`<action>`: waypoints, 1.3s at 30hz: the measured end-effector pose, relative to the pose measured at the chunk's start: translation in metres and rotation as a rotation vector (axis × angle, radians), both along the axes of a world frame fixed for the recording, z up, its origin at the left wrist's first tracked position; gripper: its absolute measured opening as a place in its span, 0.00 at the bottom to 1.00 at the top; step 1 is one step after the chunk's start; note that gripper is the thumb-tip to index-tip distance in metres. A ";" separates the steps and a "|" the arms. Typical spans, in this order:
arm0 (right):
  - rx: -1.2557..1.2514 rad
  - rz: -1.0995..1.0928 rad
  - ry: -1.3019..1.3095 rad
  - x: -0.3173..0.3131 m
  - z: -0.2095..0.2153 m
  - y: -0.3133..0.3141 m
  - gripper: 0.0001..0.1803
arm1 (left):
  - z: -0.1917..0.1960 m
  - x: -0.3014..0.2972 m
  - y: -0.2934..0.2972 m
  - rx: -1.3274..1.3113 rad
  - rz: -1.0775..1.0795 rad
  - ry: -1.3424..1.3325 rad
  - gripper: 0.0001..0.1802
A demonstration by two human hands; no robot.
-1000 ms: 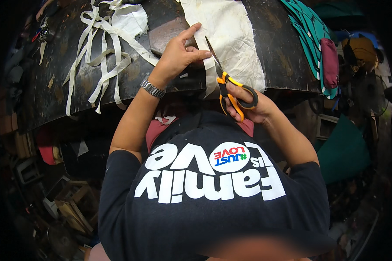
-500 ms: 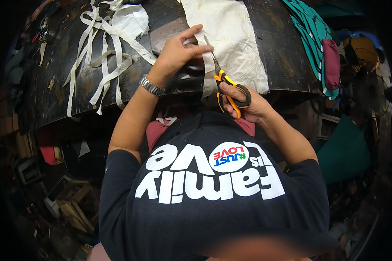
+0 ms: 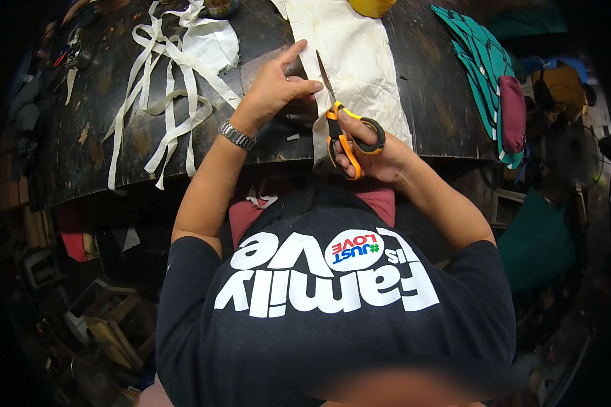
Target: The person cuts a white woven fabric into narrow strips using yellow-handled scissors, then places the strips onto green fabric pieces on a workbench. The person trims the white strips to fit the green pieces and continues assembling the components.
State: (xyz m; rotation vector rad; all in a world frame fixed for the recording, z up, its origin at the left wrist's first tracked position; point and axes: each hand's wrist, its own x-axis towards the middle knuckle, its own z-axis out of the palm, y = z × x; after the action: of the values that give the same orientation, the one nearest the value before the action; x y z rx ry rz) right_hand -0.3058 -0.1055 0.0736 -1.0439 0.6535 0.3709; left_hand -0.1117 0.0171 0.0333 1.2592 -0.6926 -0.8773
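A long piece of off-white cloth point(image 3: 363, 61) lies on the dark table, its near end hanging by the front edge. My right hand point(image 3: 380, 152) grips scissors point(image 3: 339, 122) with orange and black handles. One blade shows on top of the cloth, pointing away from me along its left side; I cannot see where the other blade lies. My left hand point(image 3: 271, 91), with a metal watch on its wrist, is at the cloth's left edge. Its thumb and forefinger are spread apart, the thumb just left of the blade; the other fingers are mostly hidden.
Left of the cloth lie tangled white fabric strips point(image 3: 173, 102) and a white scrap point(image 3: 212, 44). A yellow round object point(image 3: 372, 7) sits at the far edge. Green fabric pieces point(image 3: 478, 68) and a maroon roll point(image 3: 512, 112) are at the table's right. Wooden pieces point(image 3: 115, 332) clutter the lower left.
My left thumb has drawn back left, off the blade. The scissors have shifted slightly left and more of the upper blade shows. The yellow object has come into view at the top.
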 end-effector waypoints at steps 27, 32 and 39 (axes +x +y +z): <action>0.025 -0.052 -0.083 0.029 0.002 -0.006 0.29 | -0.006 0.029 -0.009 0.032 0.046 -0.012 0.44; -0.008 -0.002 -0.023 0.027 0.006 -0.008 0.27 | -0.005 0.040 -0.020 0.037 0.104 -0.082 0.42; 0.032 0.015 -0.098 0.040 0.009 -0.017 0.29 | 0.001 0.077 -0.035 0.096 -0.053 -0.158 0.41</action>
State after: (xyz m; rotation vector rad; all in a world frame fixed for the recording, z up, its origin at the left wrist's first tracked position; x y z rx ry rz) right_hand -0.2662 -0.1220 0.0827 -1.0307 0.5509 0.3395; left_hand -0.0343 -0.0180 0.0341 1.4119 -0.8198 -0.8688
